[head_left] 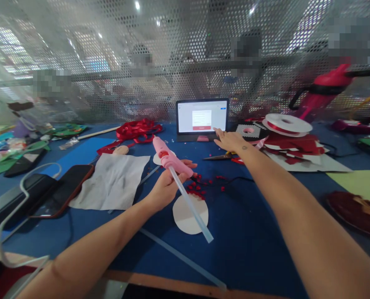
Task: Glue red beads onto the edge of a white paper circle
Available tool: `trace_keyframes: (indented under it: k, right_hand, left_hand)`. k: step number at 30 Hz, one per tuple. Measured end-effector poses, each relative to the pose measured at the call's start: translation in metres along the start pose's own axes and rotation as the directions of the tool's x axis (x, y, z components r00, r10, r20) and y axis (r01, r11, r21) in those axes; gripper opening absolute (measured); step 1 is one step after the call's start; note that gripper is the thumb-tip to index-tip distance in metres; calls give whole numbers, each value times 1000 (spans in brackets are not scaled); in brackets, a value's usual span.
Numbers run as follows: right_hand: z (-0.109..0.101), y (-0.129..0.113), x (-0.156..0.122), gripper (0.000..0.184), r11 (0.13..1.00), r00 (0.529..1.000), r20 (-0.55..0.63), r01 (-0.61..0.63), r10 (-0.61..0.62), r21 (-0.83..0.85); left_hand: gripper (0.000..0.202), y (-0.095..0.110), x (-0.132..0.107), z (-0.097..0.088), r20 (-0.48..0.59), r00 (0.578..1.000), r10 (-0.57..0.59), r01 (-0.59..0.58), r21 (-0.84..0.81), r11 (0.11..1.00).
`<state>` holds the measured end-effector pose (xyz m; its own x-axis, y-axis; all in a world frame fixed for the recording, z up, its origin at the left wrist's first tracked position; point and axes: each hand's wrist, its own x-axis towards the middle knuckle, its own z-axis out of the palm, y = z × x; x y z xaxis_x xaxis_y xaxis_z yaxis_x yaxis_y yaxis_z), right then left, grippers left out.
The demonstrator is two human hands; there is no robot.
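Note:
My left hand [166,185] is closed round the grip of a pink glue gun [169,157], held above the blue table with its nozzle pointing away. A clear glue stick [192,207] juts from its back toward me. Just below it lies a white paper disc [185,218] with small red bits [200,187] scattered beside it. My right hand [230,140] reaches forward with fingers stretched out, its fingertips touching the lower edge of a tablet [202,117] that stands lit at the back.
A grey cloth [113,180], two phones [62,189] and a white cable [23,187] lie left. Red ribbon [136,128] sits by the tablet, scissors [219,157] and a ribbon spool [287,123] on red paper at right. A loose glue stick [185,259] lies near the front edge. A perforated screen stands behind.

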<state>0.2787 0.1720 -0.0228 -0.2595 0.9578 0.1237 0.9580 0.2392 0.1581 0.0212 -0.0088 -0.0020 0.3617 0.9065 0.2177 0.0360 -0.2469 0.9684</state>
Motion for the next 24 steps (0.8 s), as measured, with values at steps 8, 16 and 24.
trace_keyframes:
  k: [8, 16, 24]
  right_hand:
    - [-7, -9, 4, 65, 999, 1000, -14, 13, -13, 30]
    - [-21, -18, 16, 66, 992, 996, -81, 37, -28, 119]
    - [-18, -18, 28, 68, 992, 995, -99, 44, -32, 120]
  left_hand:
    - [31, -2, -1, 0, -4, 1000, -8, 8, -24, 1000]
    - [33, 1, -1, -1, -13, 1000, -17, 18, 49, 999]
    - [36, 4, -1, 0, 1, 999, -40, 40, 23, 999]
